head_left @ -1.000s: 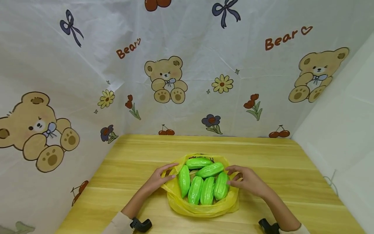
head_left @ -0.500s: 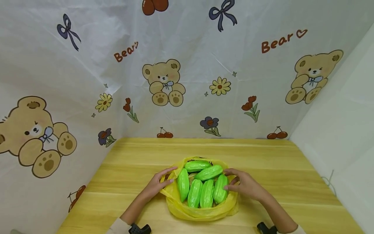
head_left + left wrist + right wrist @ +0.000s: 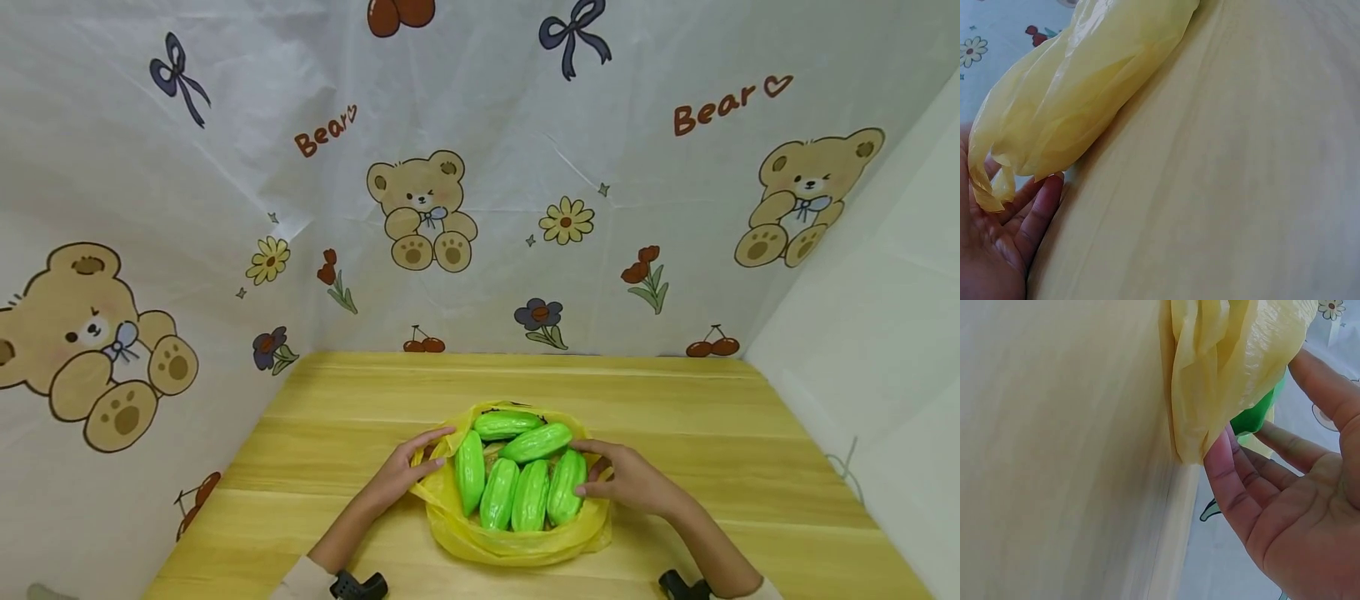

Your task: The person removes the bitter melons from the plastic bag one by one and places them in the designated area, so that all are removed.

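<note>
A yellow plastic bag [image 3: 517, 546] sits on the wooden table, its mouth spread wide. Inside lie several shiny, bright green, ridged oblong pieces [image 3: 531, 496] that look like small gourds. My left hand [image 3: 397, 475] rests at the bag's left rim with fingers fairly straight, and in the left wrist view a loop of the bag [image 3: 988, 187] hangs between thumb and fingers. On the right side, my right hand [image 3: 630, 479] reaches over the rim, its thumb against the rightmost green piece [image 3: 566, 487]. The right wrist view shows its fingers [image 3: 1232, 481] extended, touching the bag.
Something brownish [image 3: 492, 454] shows between the green pieces, too hidden to name. A pale cloth [image 3: 495, 108] printed with bears and flowers hangs behind and to the left of the wooden table [image 3: 360, 379]. A thin cord [image 3: 847, 471] lies near the right wall.
My right hand has moved slightly left, bringing its thumb onto the rightmost green piece and its forefinger over the rim. The left hand stays at the bag. The head view has shifted slightly.
</note>
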`<state>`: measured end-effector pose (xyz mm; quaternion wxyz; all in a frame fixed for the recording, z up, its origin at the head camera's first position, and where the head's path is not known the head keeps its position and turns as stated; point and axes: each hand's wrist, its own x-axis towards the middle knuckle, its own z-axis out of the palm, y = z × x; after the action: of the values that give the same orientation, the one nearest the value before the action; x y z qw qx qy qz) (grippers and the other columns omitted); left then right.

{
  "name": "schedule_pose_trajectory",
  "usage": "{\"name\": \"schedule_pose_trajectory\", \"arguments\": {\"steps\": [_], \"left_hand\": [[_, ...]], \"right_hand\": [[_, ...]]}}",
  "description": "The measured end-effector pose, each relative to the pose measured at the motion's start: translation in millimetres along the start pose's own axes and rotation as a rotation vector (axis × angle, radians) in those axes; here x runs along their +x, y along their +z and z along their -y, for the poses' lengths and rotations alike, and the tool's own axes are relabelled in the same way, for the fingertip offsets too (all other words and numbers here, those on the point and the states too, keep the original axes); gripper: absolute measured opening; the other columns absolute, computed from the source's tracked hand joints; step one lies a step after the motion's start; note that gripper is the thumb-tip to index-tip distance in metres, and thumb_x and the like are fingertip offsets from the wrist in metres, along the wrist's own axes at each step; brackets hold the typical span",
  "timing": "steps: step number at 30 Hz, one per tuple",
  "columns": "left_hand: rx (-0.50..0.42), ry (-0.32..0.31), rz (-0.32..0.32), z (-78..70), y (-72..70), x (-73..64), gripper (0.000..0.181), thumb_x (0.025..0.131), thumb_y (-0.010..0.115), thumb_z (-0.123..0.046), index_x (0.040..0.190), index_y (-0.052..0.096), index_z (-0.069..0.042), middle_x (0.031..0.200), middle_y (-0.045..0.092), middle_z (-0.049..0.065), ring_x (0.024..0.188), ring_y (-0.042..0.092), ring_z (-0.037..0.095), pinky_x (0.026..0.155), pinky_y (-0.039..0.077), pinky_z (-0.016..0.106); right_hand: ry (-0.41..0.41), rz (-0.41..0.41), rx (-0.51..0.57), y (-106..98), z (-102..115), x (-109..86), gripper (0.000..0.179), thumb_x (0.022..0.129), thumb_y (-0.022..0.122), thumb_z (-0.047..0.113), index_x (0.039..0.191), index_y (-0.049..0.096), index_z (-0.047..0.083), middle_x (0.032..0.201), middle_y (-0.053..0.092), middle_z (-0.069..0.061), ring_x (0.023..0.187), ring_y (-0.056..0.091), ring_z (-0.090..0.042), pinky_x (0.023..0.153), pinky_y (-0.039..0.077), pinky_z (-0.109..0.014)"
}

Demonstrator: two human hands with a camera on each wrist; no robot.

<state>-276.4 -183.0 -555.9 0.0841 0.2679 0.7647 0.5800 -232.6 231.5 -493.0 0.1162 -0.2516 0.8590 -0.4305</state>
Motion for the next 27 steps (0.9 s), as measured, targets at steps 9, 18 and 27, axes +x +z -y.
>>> {"name": "schedule_pose_trajectory", "arguments": {"steps": [9,18,27], "left_hand": [[0.004,0.007,0.008,0.8,-2.4,0.4,0.051,0.102,0.061,-0.019,0.152,0.049,-0.015,0.159,0.040,0.009,0.149,0.028,0.034,0.110,0.029,0.015],[0.010,-0.013,0.001,0.5,0.9,-1.3,0.051,0.103,0.060,-0.021,0.152,0.049,-0.018,0.160,0.040,0.005,0.149,0.029,0.031,0.110,0.028,0.016],[0.010,0.004,0.009,-0.5,-0.3,-0.7,0.051,0.103,0.060,-0.020,0.152,0.049,-0.017,0.160,0.039,0.008,0.149,0.029,0.034,0.110,0.028,0.016]], "right_hand": [[0.041,0.041,0.062,1.1,4.6,2.0,0.083,0.089,0.079,0.027,0.153,0.037,-0.005,0.120,0.057,-0.017,0.097,0.058,-0.032,0.074,0.053,-0.032],[0.045,0.045,0.048,-0.2,9.3,-0.2,0.088,0.086,0.083,0.026,0.154,0.036,-0.005,0.127,0.056,-0.017,0.098,0.056,-0.029,0.074,0.053,-0.031],[0.054,0.015,0.082,0.2,6.1,-1.2,0.090,0.082,0.087,0.025,0.152,0.039,-0.003,0.133,0.052,-0.019,0.100,0.055,-0.028,0.075,0.054,-0.034]]}}
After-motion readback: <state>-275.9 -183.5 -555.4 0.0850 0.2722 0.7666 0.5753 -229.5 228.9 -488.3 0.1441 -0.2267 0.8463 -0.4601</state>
